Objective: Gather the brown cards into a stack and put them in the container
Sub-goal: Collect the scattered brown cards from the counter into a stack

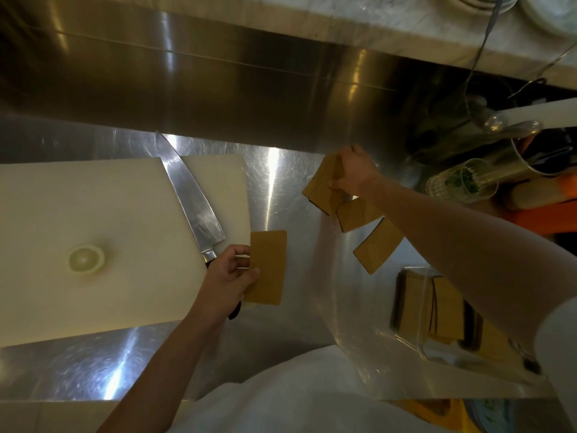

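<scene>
Nearest, at the right edge of the steel tabletop [290,195], a clear container [415,310] holds a stack of brown cards [445,310] standing or leaning inside it, partly hidden by the right forearm that crosses above it. Left of that, at the near right corner of the white cutting board [93,220], the left hand [229,281] has its fingers [242,250] and thumb clamped on the left edge of a single brown card [269,267], which lies over the board's corner and the bare steel. Just beyond the hand, a large knife [193,195] rests diagonally on the board, its dark handle running under the hand and its tip pointing to the far side. A halved onion [86,258] sits cut side up on the left part of the board. Farther right, two loose cards [378,245] lie on the steel, the nearer one overlapped by the farther one. Beyond them the right hand [354,173] grips a small bunch of cards [324,185], fingers closed on them, close to the steel back wall. At the far right a glass [462,182] with green herbs lies on its side.
</scene>
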